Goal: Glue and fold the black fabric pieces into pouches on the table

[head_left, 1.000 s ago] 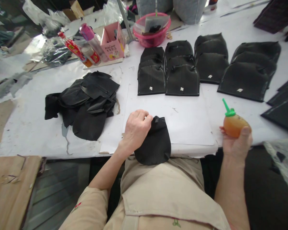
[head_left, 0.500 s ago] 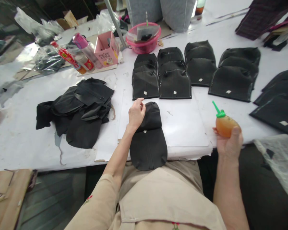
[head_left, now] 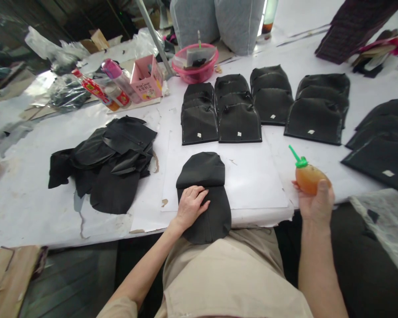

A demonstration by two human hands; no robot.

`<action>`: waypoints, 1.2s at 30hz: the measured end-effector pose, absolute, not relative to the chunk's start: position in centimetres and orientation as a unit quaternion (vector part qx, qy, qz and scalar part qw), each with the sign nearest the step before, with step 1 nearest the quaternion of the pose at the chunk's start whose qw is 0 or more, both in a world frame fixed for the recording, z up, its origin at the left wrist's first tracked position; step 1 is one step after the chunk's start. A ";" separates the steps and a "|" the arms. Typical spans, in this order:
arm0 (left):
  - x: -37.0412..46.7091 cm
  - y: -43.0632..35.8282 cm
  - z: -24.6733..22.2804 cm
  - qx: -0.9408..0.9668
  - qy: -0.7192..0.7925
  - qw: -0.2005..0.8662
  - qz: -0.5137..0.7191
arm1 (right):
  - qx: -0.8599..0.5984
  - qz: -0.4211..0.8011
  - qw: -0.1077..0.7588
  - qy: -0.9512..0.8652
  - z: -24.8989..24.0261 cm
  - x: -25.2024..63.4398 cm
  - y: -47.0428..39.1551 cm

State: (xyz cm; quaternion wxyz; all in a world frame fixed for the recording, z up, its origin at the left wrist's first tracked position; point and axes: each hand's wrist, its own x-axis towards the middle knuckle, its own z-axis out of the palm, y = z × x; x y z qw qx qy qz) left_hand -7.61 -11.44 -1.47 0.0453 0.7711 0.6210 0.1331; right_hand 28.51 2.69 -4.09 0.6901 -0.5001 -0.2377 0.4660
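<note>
A black leather-like piece (head_left: 215, 212) lies in front of me, its rounded lower end hanging over the table edge and its upper part folded along a cross seam. My left hand (head_left: 193, 203) rests on it just below that seam, palm down with the fingers stretched out. Off to the right, my right hand (head_left: 315, 203) is wrapped round a squeeze bottle (head_left: 311, 177) of orange-brown liquid with a green cap and thin green spout, which points up and to the left. The bottle is apart from the black piece.
Rows of overlapping black pieces (head_left: 240, 119) with small pale tags lie beyond and to the right. A loose black pile (head_left: 116, 163) is at the left. Behind stand a pink basin (head_left: 194, 75), a pink box (head_left: 147, 81) and several bottles (head_left: 94, 88).
My left hand has moved from the piece's upper left edge down onto its middle, and its fingers now lie flat. The right hand still holds the squeeze bottle in about the same place.
</note>
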 end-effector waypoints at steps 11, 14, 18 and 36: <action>-7.9 -9.2 -2.3 0.749 0.646 0.014 0.144 | -0.505 0.469 0.685 -0.235 -4.2 28.6 2.6; -7.8 -8.8 -2.6 0.735 0.660 -0.002 0.158 | -0.505 0.470 0.685 -0.233 -4.1 28.6 2.6; -7.9 -8.6 -2.7 0.748 0.645 0.012 0.158 | -0.505 0.472 0.686 -0.227 -4.2 28.8 2.6; -7.7 -3.3 -2.8 0.765 0.638 -0.090 0.018 | -0.492 0.496 0.678 -0.228 -4.1 28.9 2.2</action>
